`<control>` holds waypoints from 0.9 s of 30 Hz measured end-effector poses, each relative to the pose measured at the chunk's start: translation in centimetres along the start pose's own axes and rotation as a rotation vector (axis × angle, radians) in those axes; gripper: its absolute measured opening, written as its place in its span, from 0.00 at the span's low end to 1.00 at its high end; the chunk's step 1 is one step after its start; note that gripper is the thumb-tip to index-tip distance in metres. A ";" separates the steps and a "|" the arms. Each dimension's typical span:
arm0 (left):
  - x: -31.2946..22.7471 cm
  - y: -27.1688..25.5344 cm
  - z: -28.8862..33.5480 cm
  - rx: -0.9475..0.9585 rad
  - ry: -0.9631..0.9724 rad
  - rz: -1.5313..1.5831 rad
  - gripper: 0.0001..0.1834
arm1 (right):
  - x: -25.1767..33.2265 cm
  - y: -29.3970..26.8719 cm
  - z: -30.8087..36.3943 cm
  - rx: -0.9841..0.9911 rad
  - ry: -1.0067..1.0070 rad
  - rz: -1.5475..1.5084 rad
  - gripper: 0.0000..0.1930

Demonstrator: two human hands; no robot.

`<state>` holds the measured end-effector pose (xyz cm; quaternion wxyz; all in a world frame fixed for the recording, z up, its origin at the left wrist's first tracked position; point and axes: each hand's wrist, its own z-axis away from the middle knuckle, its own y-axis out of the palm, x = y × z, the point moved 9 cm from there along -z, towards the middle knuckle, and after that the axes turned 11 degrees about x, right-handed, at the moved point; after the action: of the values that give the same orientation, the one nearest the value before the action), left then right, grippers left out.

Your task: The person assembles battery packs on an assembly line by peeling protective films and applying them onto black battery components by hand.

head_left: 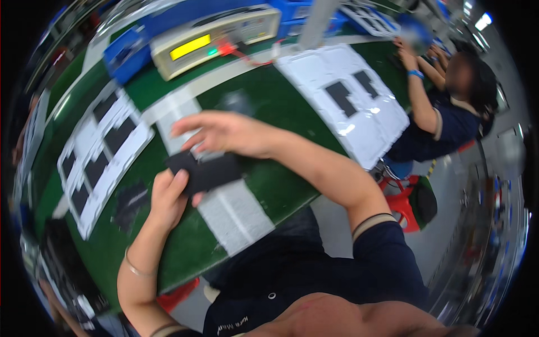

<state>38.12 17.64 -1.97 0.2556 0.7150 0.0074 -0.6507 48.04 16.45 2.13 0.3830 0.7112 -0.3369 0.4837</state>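
Note:
My left hand (168,196) is closed on a flat black rectangular piece (213,173), its thumb lying over the near left corner. The piece is held tilted above the green table, and its exact kind does not show. Over its far edge reaches my right hand (227,133), fingers apart and the forefinger stretched to the left. Motion blurs the right fingertips, so whether they touch the piece is unclear. Below the hands a pale grey strip (238,222) runs along the green tabletop (185,253).
A white tray (87,216) with several black pieces lies at left; another white tray (368,126) with black pieces lies at right. Behind stand a meter with a yellow display (191,48) and a blue bin (128,53). A co-worker (449,121) sits at right, near a red stool (401,208).

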 end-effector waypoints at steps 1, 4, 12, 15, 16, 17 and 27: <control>-0.3 -0.5 -0.1 -0.093 0.037 -0.069 0.18 | -0.1 -0.7 0.2 -0.054 -0.010 0.003 0.26; -0.4 -1.3 0.0 -0.072 0.008 -0.170 0.15 | 0.2 -1.0 0.0 -0.125 0.023 0.172 0.22; 0.2 -0.8 -0.1 -0.067 -0.001 -0.105 0.15 | 0.3 0.2 0.1 -0.094 0.039 0.439 0.22; 0.2 -0.7 -0.1 -0.051 0.001 -0.113 0.15 | 0.6 0.3 0.3 -0.107 0.025 0.493 0.20; 0.2 -0.7 -0.2 -0.052 0.004 -0.113 0.15 | 0.6 0.3 0.3 -0.104 0.026 0.496 0.20; 0.4 -0.7 -0.2 -0.046 -0.006 -0.106 0.15 | 0.5 0.3 0.3 -0.109 0.037 0.480 0.20; 0.7 -1.2 0.2 -0.049 -0.058 -0.082 0.15 | -0.6 -0.3 0.1 -0.209 0.144 0.354 0.10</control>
<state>37.63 18.40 -3.05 0.2462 0.6885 0.0451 -0.6807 48.19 16.56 1.49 0.3866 0.5612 -0.4766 0.5553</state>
